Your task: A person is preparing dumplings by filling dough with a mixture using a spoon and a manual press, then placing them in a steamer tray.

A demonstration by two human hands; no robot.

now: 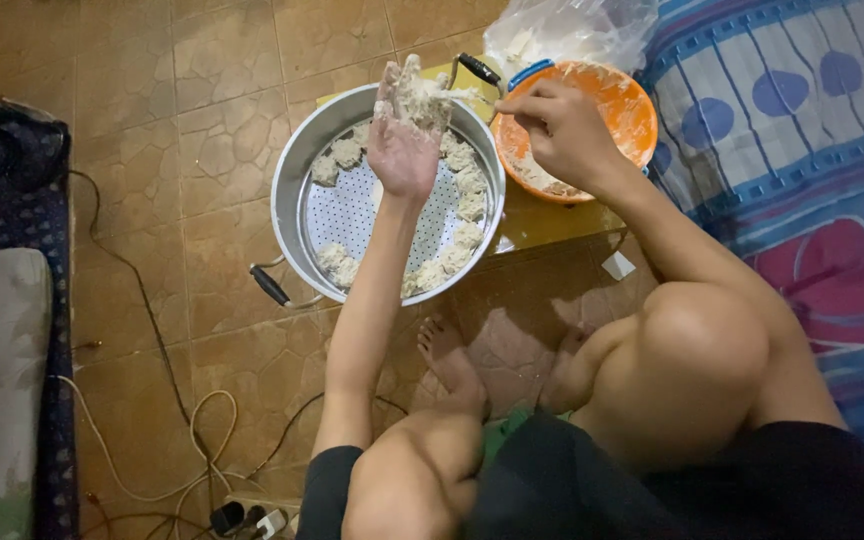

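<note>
Left hand [404,135] spread flat, sticky pale dough [420,98] on it, above the round metal steamer pot [292,190]; right hand [560,128] pinching a utensil over the orange plastic bowl [632,110].

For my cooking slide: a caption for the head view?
Left hand holds dough over steamer pot; right hand by orange bowl.

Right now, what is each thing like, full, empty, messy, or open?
Left hand: open, palm up, coated in pale dough.
Right hand: fingers pinched at the dough on the left hand.
Steamer pot: lid off, dough lumps ringing its holed tray, middle bare.
Orange bowl: nearly empty, smeared with dough.
Plastic bag: crumpled, behind the bowl.
</note>
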